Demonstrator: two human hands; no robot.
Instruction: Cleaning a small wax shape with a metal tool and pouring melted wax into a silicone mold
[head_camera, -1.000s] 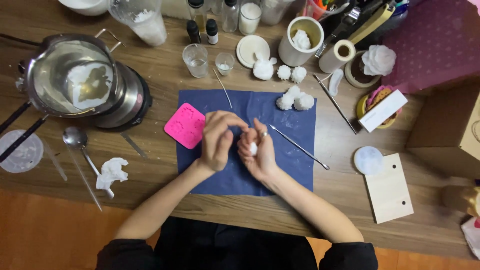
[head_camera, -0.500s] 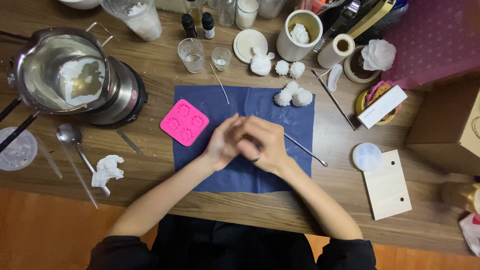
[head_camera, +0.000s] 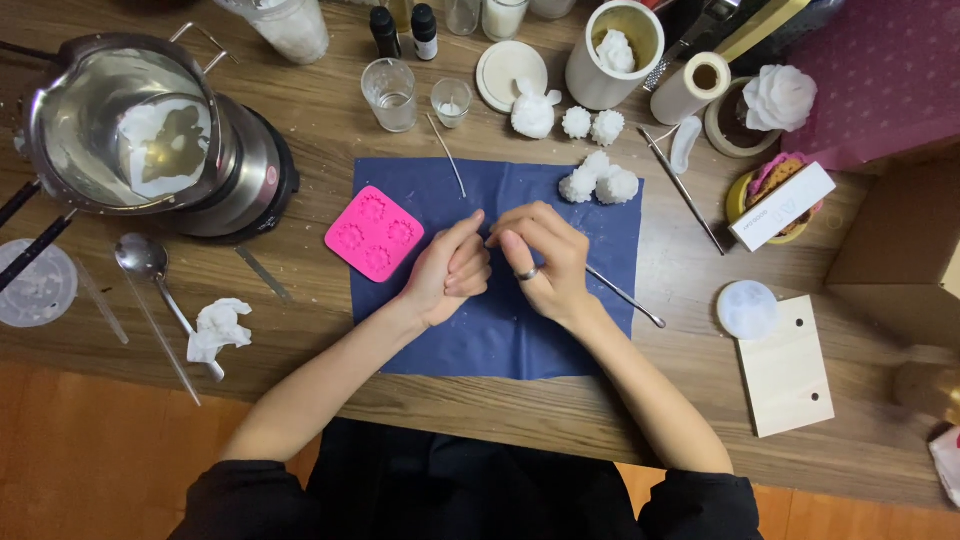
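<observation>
Both hands work over the middle of a blue cloth (head_camera: 480, 340) spread on a wooden table (head_camera: 330, 130). The left hand (head_camera: 450, 272) is curled into a loose fist, thumb raised, knuckles turned toward the right hand (head_camera: 545, 262). The right hand, with a ring on one finger, has its fingertips bent in against the left thumb. The two hands touch. Whether anything is pinched between them cannot be told; the fingers hide that spot.

A pink mould (head_camera: 374, 233) with four flower cavities lies on the cloth's left edge, just beside the left hand. A thin metal tool (head_camera: 627, 298) lies on the cloth's right edge, partly under the right wrist. Three white wax flowers (head_camera: 598, 183) sit at the cloth's far right corner.

Left of the cloth stands a steel pot (head_camera: 130, 130) on a dark heater base, with pale wax inside. A spoon (head_camera: 150, 275) and a crumpled tissue (head_camera: 218, 327) lie near it. A wooden block (head_camera: 790, 370) lies to the right.
</observation>
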